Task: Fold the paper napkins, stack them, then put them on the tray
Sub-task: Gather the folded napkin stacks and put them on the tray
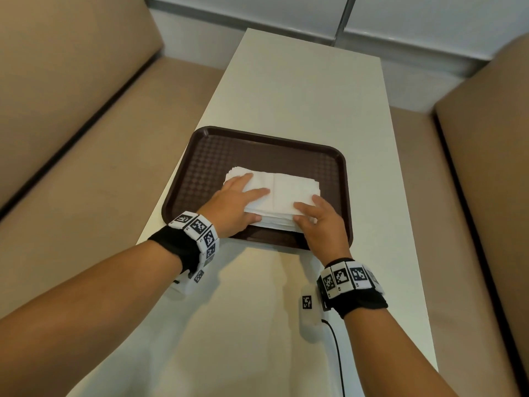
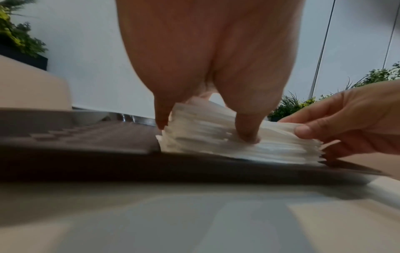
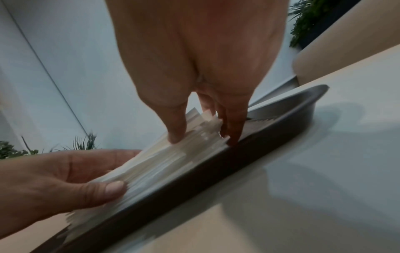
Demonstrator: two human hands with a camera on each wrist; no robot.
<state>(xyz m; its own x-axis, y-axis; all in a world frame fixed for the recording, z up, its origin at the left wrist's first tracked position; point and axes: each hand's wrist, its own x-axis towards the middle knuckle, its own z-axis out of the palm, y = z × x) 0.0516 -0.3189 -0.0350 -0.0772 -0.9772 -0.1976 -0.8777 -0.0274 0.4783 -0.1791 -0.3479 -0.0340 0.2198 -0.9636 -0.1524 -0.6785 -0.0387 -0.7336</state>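
Note:
A thick stack of folded white napkins [image 1: 286, 193] lies on the near half of a dark brown tray [image 1: 217, 156]. My left hand [image 1: 262, 204] holds its left near part, fingers flat on top and thumb pressed into the near side [image 2: 249, 135]. At the right near corner my right hand [image 1: 297, 214] holds the stack, with index finger on top, thumb against the near edge and the other fingers at the right side. In the right wrist view the stack [image 3: 155, 164] sits just inside the tray's near rim [image 3: 281, 119], its edges slightly uneven.
The tray sits on a long white table [image 1: 300, 90] with beige bench seats on both sides [image 1: 71, 181] [image 1: 486, 196]. A small white device with a black cable [image 1: 309, 313] lies on the table by my right wrist. A wall closes the far end.

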